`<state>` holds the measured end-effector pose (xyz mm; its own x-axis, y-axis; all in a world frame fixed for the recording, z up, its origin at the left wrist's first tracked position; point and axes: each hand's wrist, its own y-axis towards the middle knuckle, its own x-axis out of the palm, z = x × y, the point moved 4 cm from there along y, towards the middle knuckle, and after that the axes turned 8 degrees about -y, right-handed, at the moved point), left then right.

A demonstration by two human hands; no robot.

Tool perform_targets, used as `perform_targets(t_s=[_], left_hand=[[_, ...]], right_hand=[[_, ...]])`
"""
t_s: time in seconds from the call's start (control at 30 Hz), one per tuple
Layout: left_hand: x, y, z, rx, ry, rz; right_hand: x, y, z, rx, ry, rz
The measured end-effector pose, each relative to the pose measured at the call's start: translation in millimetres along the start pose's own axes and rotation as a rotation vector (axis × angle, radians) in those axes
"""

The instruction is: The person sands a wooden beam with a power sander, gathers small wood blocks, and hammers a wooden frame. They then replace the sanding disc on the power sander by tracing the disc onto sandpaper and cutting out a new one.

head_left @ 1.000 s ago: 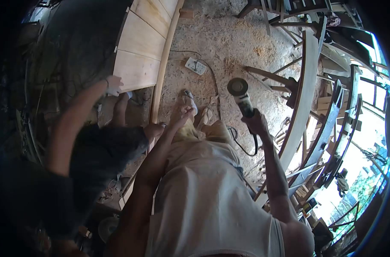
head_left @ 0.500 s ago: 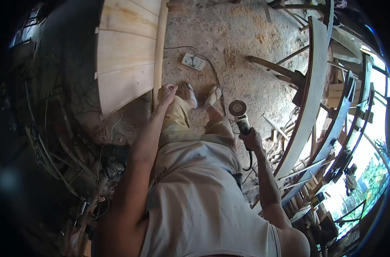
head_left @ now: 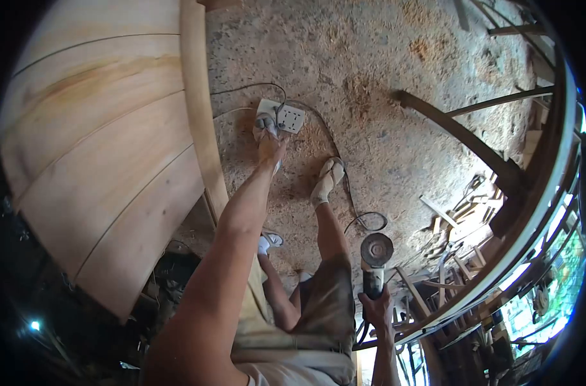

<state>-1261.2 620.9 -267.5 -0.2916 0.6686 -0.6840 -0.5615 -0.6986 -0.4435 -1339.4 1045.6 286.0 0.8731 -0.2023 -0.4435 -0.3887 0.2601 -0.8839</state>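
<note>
My left hand reaches down to the white power strip on the floor. Its fingers are bunched at the strip's left end, against a rounded grey-white piece whose kind I cannot make out. A dark cord arcs from the strip across the ground and curls into a loop. On the lower right, my right hand is wrapped round the body of an angle grinder. The grinder points away from me, its round disc facing up. My sandalled right foot stands beside the cord.
A large planked wooden panel with a thick edge post rises at left. Dark curved timber and a long curved board stand at right. Wood offcuts lie near them. Sawdust covers the rough floor.
My left hand has moved from beside my knee down to the power strip. My view has leaned forward and closer to the floor. The grinder stays in my right hand, lower in view.
</note>
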Motion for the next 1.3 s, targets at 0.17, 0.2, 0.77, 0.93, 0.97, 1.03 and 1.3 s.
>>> perform_targets(t_s=[0.17, 0.2, 0.77, 0.93, 0.97, 1.03, 1.3], left_hand=[[28.9, 55.7, -12.0, -0.272, 0.113, -0.352], [34.0, 60.8, -10.9, -0.185, 0.247, -0.382], [-272.7, -18.6, 311.0, -0.066, -0.203, -0.243], [-312.0, -276.4, 440.4, -0.295, -0.556, -1.209], [-270.8, -332.3, 432.5, -0.435, -0.722, -1.005], [-303.5, -374.7, 500.9, -0.470, -1.001, -0.600], [-495.8, -419.0, 505.6, -0.423, -1.835, 0.257]], right_hand=[[29.1, 29.5, -3.1, 0.086, 0.015, -0.028], [33.7, 31.6, -1.9, 0.103, 0.033, -0.039], [-32.6, -22.3, -14.8, -0.025, 0.070, 0.045], [-107.5, -87.9, -74.6, -0.428, -0.021, 0.203], [-123.7, -115.2, -94.8, -0.532, -0.083, 0.216], [-140.1, -159.9, -118.7, -0.799, -0.224, 0.300], [-103.6, -253.7, -84.8, -1.114, 0.020, -0.300]])
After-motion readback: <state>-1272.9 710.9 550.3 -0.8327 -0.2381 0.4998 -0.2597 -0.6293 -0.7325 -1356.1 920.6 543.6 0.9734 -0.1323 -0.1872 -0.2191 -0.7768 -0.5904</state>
